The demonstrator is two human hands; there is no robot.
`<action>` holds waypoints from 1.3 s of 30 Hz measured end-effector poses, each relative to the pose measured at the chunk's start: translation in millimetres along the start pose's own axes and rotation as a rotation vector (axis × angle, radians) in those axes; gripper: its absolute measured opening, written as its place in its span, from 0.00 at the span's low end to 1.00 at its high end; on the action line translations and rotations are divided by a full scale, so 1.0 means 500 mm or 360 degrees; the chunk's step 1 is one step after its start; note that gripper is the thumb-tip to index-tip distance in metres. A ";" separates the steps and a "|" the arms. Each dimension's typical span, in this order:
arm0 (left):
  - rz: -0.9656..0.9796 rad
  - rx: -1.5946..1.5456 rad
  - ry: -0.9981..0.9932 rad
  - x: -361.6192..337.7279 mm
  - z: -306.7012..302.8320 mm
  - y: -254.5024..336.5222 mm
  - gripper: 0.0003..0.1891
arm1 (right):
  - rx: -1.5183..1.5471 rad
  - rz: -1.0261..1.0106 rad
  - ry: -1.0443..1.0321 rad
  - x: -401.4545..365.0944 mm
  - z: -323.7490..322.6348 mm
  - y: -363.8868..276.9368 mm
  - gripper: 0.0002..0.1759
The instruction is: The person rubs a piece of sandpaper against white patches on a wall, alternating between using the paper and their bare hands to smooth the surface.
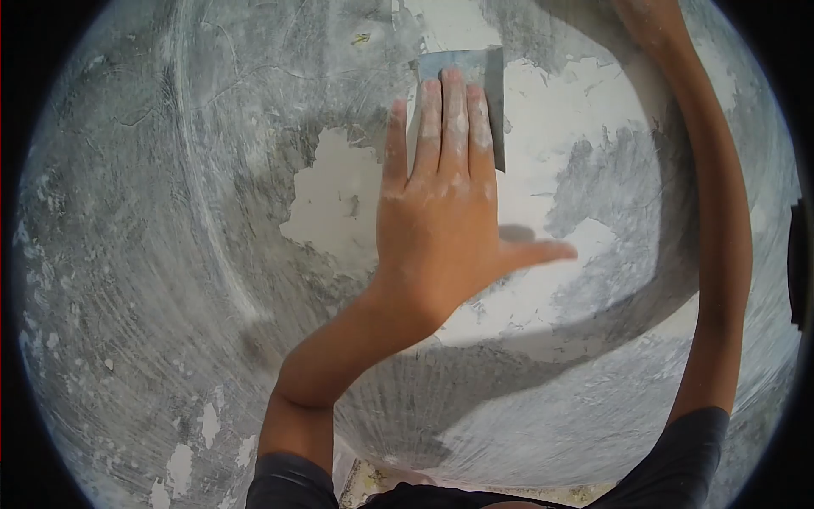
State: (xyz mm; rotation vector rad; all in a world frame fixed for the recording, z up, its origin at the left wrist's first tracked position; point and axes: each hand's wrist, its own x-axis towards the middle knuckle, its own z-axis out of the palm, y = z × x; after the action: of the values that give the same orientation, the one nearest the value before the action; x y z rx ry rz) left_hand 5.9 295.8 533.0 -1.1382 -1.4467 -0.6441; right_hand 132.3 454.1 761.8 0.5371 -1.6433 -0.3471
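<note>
My left hand [443,212] lies flat against a grey, patchy wall [246,85], its fingers stretched upward and the thumb out to the right. Whitish dust coats the fingers. Beneath the fingertips is a grey sheet of sandpaper [495,102], pressed to the wall; its top edge and right side show, and the right side seems to stand off a little. My right hand [651,19] is raised at the top right, with only the part near the wrist in view. Its fingers are cut off by the frame edge, so what they touch is hidden.
White filler patches [335,191] with ragged edges surround the left hand. A pale curved streak [199,187] runs down the wall on the left. The right arm casts a broad shadow [543,365]. A dark object [795,263] shows at the right edge.
</note>
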 end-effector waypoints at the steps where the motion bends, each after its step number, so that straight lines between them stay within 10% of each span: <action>1: -0.0030 0.0102 -0.0074 0.001 -0.003 0.002 0.76 | 0.0024 0.0009 -0.0015 0.002 0.001 0.001 0.29; 9: -0.0101 0.0266 0.0052 0.182 -0.035 -0.051 0.67 | 0.0161 0.0005 -0.0053 0.006 -0.003 0.001 0.28; 16: -0.0114 0.0155 0.0073 -0.007 0.025 -0.011 0.74 | 0.0062 -0.0015 -0.0029 -0.008 -0.002 0.006 0.29; 22: -0.0241 0.0220 0.0241 0.190 -0.028 -0.023 0.65 | 0.0169 0.0028 0.0008 0.005 0.000 0.006 0.31; 39: -0.0135 0.0083 0.0221 0.006 0.032 0.004 0.77 | -0.0086 -0.0415 -0.0116 -0.004 -0.005 0.005 0.30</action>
State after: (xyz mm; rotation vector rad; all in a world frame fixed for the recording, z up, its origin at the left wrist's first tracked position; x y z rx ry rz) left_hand 1.2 311.7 531.9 -0.9771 -1.3906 -0.7264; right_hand 134.6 457.6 761.9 0.7067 -1.6313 -0.6072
